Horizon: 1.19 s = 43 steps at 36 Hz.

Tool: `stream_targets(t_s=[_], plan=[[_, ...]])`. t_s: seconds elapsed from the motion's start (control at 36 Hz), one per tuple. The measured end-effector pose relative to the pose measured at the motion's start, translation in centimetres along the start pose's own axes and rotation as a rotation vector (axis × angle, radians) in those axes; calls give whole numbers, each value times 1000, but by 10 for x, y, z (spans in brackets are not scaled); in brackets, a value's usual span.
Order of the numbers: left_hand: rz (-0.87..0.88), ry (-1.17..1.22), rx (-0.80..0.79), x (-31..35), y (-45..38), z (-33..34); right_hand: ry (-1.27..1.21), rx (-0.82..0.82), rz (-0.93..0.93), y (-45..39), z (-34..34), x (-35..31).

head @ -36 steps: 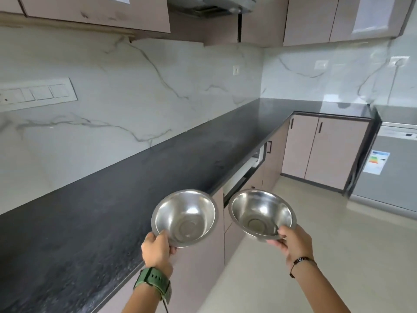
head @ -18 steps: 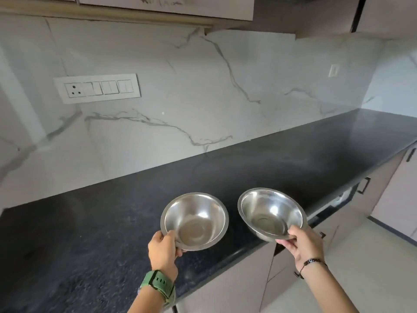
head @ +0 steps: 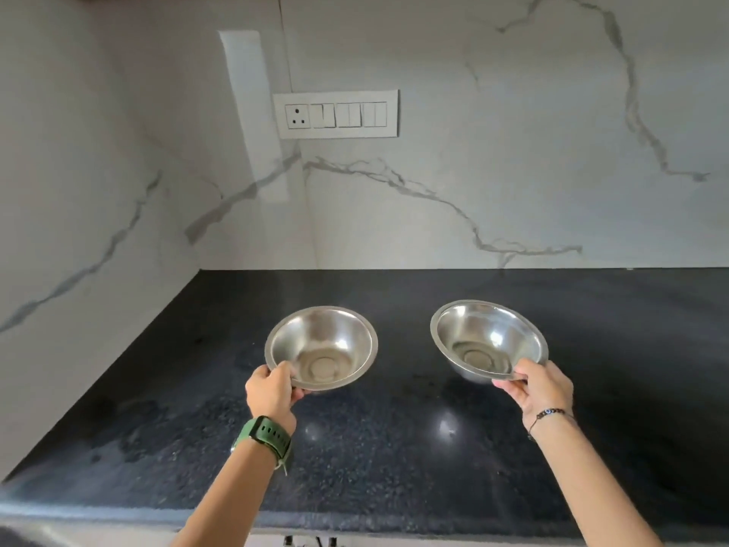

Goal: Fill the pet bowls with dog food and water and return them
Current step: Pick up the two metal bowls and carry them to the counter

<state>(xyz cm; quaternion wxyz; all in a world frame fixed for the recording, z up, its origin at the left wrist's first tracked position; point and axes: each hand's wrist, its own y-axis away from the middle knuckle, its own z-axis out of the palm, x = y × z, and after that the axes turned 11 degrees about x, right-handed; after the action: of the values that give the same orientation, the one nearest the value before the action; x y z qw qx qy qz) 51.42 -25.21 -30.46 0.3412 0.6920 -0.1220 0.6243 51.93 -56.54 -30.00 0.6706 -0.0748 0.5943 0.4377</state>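
Two empty steel pet bowls are held low over the black countertop (head: 394, 448). My left hand (head: 272, 392), with a green watch on the wrist, pinches the near rim of the left bowl (head: 321, 347). My right hand (head: 538, 388), with a thin bracelet on the wrist, grips the near rim of the right bowl (head: 489, 341). Both bowls are tilted slightly toward me and I cannot tell whether they touch the counter. No dog food or water is in view.
A marble-patterned wall rises behind the counter and along its left side, forming a corner at the back left. A white socket-and-switch panel (head: 336, 114) sits on the back wall. The counter's front edge (head: 355, 521) runs along the bottom.
The view has swung left to face the counter and its corner squarely. Both bowls, which were out over the counter's edge, are now over the countertop, lower and further apart.
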Motion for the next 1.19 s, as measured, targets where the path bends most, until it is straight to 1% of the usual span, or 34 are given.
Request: stream_targets(t_s=[0.28,0.47,0.67,0.83,0.94,1.06,1.14,1.19], plan=[[-38,9,107,1,-68,20,5,-13,36,-33,62,19],[-82,29,93,-2,-94,36,28,28,36,-37,83,29],[-101,-4,48,-7,-105,55,47,86,41,-41,83,35],[-68,-53,35,-13,-104,64,67,103,51,-44,79,38],[-80,-76,-6,-14,-99,64,67,65,62,-43,76,38],[-72,-109,-54,-10,-98,63,86,-33,76,-42,70,31],[-13,-169,-55,-8,-98,59,137,-47,49,-41,63,25],[52,-231,-17,-5,-94,53,180,-16,21,-40,59,24]])
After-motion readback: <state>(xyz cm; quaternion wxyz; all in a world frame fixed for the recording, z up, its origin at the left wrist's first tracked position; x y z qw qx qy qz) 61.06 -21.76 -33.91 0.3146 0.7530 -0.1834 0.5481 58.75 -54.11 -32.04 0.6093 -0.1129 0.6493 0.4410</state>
